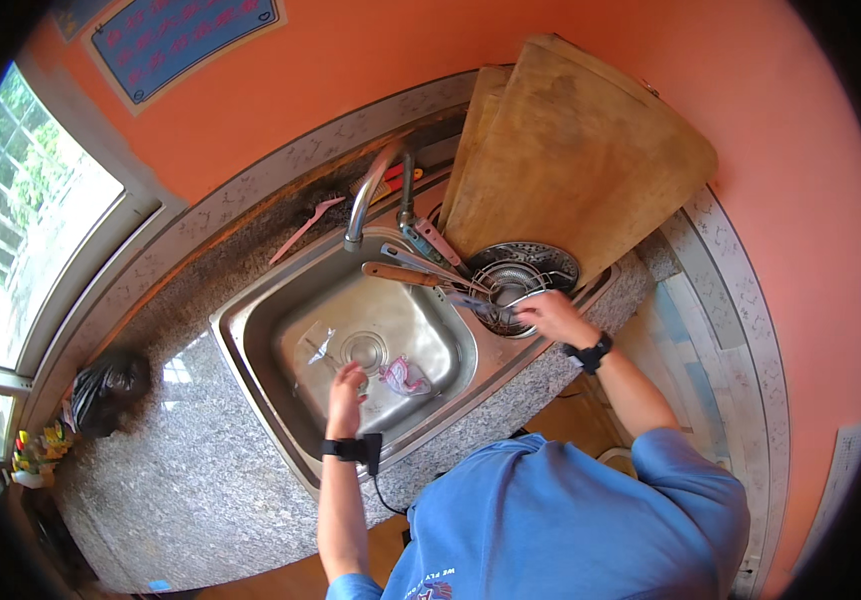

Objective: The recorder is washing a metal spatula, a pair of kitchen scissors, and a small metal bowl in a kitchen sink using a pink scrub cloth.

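Observation:
My left hand (346, 397) is over the stainless steel sink basin (265, 330), fingers loosely bent and apart, with nothing seen in it. Near its fingertips, a clear plastic piece with a silvery strip (321, 346) and a crumpled pink-and-white cloth or mesh (404, 376) lie on the basin floor by the drain (364, 351). My right hand (550, 313) is at the rim of a round wire basket (509, 281) and grips a motion-blurred grey utensil (475, 303) pointing left. Beside it, a wooden-handled tool (400, 274) and a pink-handled tool (436, 238) lean out of the basket.
Large wooden cutting boards (580, 150) lean on the orange wall behind the basket. A curved faucet (361, 210) hangs over the basin's back edge. A pink brush or knife (306, 230) lies on the granite counter (175, 465); a black plastic bag (109, 394) is at the far left.

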The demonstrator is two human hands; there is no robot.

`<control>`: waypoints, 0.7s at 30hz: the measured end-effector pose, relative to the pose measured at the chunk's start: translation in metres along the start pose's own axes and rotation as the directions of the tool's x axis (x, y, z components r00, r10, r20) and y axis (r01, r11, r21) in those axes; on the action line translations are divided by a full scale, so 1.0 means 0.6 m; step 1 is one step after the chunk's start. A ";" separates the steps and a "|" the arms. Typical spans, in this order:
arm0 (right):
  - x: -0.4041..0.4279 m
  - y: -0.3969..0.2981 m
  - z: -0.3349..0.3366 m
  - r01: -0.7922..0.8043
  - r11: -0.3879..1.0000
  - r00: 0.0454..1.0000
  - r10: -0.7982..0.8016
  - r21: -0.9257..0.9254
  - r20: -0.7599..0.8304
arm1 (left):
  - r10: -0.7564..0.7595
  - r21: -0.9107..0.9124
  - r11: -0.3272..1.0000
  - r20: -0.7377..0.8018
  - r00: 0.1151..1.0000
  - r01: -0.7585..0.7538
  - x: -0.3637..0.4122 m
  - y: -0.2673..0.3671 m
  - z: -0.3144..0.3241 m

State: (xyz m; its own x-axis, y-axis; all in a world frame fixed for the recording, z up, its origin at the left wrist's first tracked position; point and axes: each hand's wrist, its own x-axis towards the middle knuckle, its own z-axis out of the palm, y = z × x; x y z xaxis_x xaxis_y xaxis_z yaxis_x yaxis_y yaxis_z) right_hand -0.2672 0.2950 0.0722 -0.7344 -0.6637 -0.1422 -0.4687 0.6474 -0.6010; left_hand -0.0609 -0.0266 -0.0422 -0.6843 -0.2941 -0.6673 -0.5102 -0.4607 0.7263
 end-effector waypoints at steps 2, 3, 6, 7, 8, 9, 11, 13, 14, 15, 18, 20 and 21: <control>-0.019 0.033 -0.044 -0.029 0.975 1.000 0.030 -0.218 0.002 | -0.039 -0.065 0.997 -0.135 0.990 0.030 0.018 -0.007 -0.043; -0.029 0.054 -0.052 -0.058 0.965 0.998 0.046 -0.257 -0.052 | -0.092 -0.094 0.993 -0.195 0.976 0.075 0.023 0.001 -0.058; -0.039 0.096 -0.063 -0.094 0.926 0.996 0.091 -0.366 -0.024 | -0.217 -0.197 0.966 -0.267 0.939 0.167 0.062 -0.022 -0.109; -0.039 0.100 -0.059 -0.041 0.921 0.999 0.035 -0.387 -0.022 | -0.216 -0.236 0.959 -0.251 0.944 0.157 0.069 -0.032 -0.124; -0.041 0.104 -0.056 -0.057 0.933 0.998 0.051 -0.355 -0.027 | -0.257 -0.301 0.936 -0.237 0.937 0.180 0.079 -0.044 -0.135; -0.042 0.099 -0.056 -0.078 0.942 0.997 0.072 -0.325 -0.033 | -0.294 -0.364 0.909 -0.215 0.931 0.203 0.092 -0.059 -0.146; -0.039 0.089 -0.046 -0.091 0.939 0.995 0.069 -0.332 -0.078 | -0.363 -0.372 0.893 -0.263 0.894 0.253 0.101 -0.063 -0.145; -0.034 0.099 -0.032 -0.062 0.938 0.994 0.027 -0.342 -0.104 | -0.343 -0.368 0.900 -0.267 0.901 0.234 0.107 -0.081 -0.151; -0.030 0.100 -0.026 -0.041 0.939 0.996 0.010 -0.341 -0.091 | -0.343 -0.298 0.919 -0.274 0.898 0.260 0.111 -0.092 -0.161; -0.026 0.098 -0.020 -0.031 0.937 0.997 0.003 -0.347 -0.079 | -0.345 -0.223 0.931 -0.276 0.897 0.289 0.115 -0.093 -0.161; -0.032 0.103 -0.016 -0.050 0.923 0.997 0.022 -0.381 -0.076 | -0.338 -0.018 0.937 -0.299 0.892 0.349 0.104 -0.052 -0.116; -0.026 0.095 -0.011 -0.039 0.917 0.997 0.010 -0.396 -0.073 | -0.325 -0.041 0.945 -0.250 0.912 0.326 0.114 -0.067 -0.121; -0.025 0.095 -0.009 -0.037 0.917 0.997 0.010 -0.397 -0.070 | -0.310 -0.054 0.951 -0.190 0.932 0.305 0.114 -0.064 -0.115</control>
State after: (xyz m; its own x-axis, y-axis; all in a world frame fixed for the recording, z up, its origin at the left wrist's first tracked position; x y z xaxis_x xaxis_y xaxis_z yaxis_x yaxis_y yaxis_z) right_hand -0.2856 0.3441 0.0441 -0.7718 -0.6291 -0.0925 -0.5973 0.7671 -0.2339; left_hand -0.0520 -0.0869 -0.1273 -0.3807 -0.2903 -0.8779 -0.6655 -0.5732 0.4781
